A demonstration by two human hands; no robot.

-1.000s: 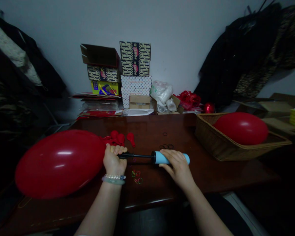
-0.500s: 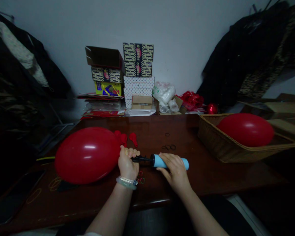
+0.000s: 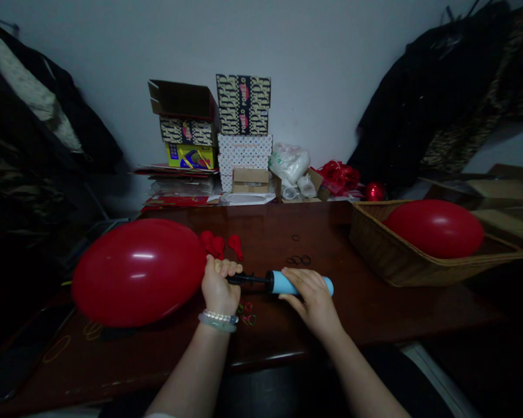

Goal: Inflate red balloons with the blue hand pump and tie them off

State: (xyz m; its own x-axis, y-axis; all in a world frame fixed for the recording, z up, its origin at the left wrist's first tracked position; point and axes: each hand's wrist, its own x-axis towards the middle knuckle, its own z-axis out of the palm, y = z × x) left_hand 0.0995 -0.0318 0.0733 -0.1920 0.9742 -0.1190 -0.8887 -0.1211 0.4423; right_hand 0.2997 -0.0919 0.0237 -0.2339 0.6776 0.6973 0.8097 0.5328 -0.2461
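A large inflated red balloon (image 3: 135,273) lies at the left, its neck hidden in my left hand (image 3: 220,287). That hand is closed around the balloon's neck and the black nozzle end of a hand pump. My right hand (image 3: 311,296) is wrapped over the light blue barrel of the balloon pump (image 3: 281,283), whose black rod shows between the hands. Just beyond my left hand lie several flat red balloons (image 3: 235,246). Small coloured rubber bands (image 3: 247,313) rest close to my left wrist.
A wicker basket (image 3: 387,261) at the right holds another inflated red balloon (image 3: 436,228). Black bands (image 3: 298,260) lie mid-table. Stacked boxes (image 3: 244,104) and plastic bags (image 3: 291,162) stand along the wall. A dark phone-like slab (image 3: 24,351) and tan rubber bands (image 3: 56,348) are at the left.
The balloon has grown larger and reaches further left. My left hand has shifted slightly left, with a bit more of the pump's black rod showing. My right hand stays nearly still.
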